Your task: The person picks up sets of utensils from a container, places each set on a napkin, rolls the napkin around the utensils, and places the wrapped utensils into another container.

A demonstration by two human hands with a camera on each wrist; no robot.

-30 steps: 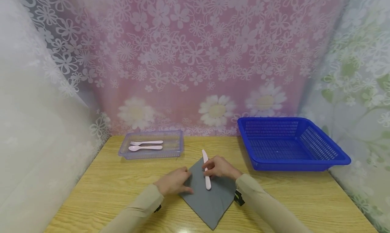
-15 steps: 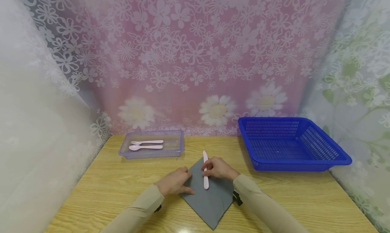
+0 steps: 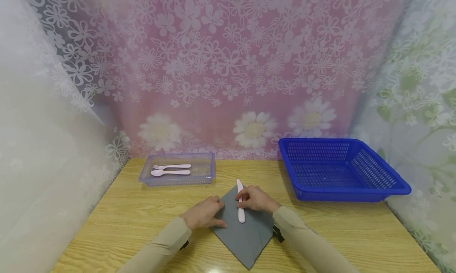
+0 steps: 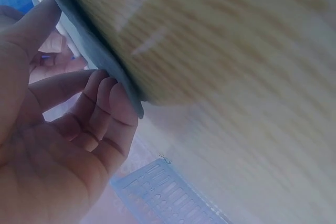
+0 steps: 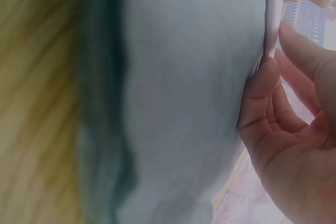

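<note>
A grey folded cloth napkin (image 3: 246,243) lies diagonally on the wooden table, one corner towards me. On its upper half is a pale pink plastic knife (image 3: 242,216), blade pointing away and reaching past the cloth's far corner. My right hand (image 3: 259,199) pinches the knife near its middle, covering part of it. In the right wrist view, the thumb and fingertips of that hand (image 5: 294,150) meet around the knife (image 5: 273,9). My left hand (image 3: 202,214) rests on the napkin's left edge, thumb spread from the fingers; the left wrist view shows its fingertips (image 4: 110,90) touching the cloth's edge.
A clear lilac plastic basket (image 3: 204,182) at the back left holds a pink fork (image 3: 174,167) and a pink spoon (image 3: 174,172). The larger blue basket (image 3: 338,195) stands at the back right. A floral curtain (image 3: 213,67) hangs behind the table.
The knife has shifted slightly towards me and straightened a little under my right hand, which moved slightly left. My left hand stays where it was.
</note>
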